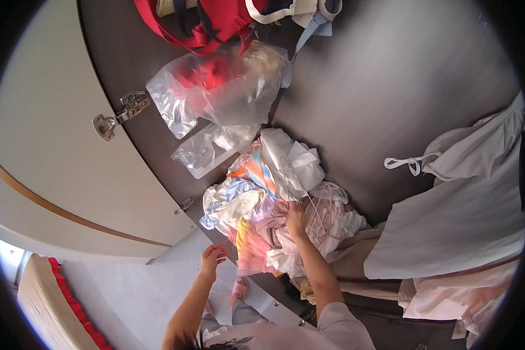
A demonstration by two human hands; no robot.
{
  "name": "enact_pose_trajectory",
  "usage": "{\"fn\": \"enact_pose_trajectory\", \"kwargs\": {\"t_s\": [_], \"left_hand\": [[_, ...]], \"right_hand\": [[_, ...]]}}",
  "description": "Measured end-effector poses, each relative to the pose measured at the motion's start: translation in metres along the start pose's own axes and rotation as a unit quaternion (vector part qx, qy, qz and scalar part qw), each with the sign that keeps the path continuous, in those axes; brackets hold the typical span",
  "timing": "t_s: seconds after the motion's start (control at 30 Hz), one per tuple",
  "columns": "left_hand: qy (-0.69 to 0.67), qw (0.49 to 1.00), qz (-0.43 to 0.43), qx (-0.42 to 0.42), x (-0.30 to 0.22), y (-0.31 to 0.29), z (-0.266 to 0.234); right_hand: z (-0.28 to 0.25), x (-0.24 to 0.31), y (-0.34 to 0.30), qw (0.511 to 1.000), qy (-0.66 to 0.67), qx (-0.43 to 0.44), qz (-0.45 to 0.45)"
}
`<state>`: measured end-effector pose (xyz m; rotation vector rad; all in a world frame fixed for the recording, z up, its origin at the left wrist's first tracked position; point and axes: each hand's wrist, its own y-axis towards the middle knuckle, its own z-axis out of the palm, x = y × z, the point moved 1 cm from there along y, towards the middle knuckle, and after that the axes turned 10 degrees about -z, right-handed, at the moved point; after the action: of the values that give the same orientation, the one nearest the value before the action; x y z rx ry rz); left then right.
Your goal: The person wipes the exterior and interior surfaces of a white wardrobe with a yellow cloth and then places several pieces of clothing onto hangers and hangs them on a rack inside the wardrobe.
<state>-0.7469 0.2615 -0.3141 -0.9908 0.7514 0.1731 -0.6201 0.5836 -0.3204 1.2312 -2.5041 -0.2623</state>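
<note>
A heap of crumpled clothes (256, 198) lies on the dark shelf, in white, pale blue, orange-striped, lilac and pink. My right hand (296, 220) is closed at the heap's right part, against a dusty-pink garment (271, 226). A thin white cord shows by its fingertips, but what the fingers grip is hidden. Off the heap's near left side, over the floor, my left hand (213, 258) is raised with its fingers curled round a thin pale cord (222, 257). Pinkish strands of it hang below. Sheer pink-and-yellow fabric (252, 248) spills over the shelf edge between my hands.
Behind the heap lie clear plastic bags (216, 93), one with red cloth inside, and red straps (198, 41). A white cabinet door (81, 146) with metal hinges (122, 114) stands open at left. Pale garments (449, 227) hang at right. My slippered foot (238, 290) is below.
</note>
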Motion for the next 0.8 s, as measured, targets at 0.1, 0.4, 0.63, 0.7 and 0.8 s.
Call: {"fn": "enact_pose_trajectory", "kwargs": {"t_s": [0.1, 0.4, 0.63, 0.7, 0.8], "left_hand": [[0.014, 1.0, -0.013, 0.004, 0.001, 0.005, 0.006], [0.072, 0.991, -0.045, 0.102, 0.025, 0.019, 0.075], [0.114, 0.975, -0.083, 0.169, 0.06, 0.03, 0.112], [0.139, 0.971, -0.066, 0.183, 0.065, 0.036, 0.123], [0.168, 0.967, -0.037, 0.188, 0.083, 0.061, 0.141]], "right_hand": [[-0.033, 0.008, -0.026, 0.998, 0.011, -0.067, 0.02], [-0.046, -0.088, -0.121, 0.95, -0.06, -0.14, 0.272], [-0.001, -0.118, -0.17, 0.89, 0.094, -0.026, 0.446], [-0.002, -0.116, -0.174, 0.891, 0.099, -0.029, 0.443], [-0.019, -0.103, -0.172, 0.898, 0.092, -0.063, 0.425]]}}
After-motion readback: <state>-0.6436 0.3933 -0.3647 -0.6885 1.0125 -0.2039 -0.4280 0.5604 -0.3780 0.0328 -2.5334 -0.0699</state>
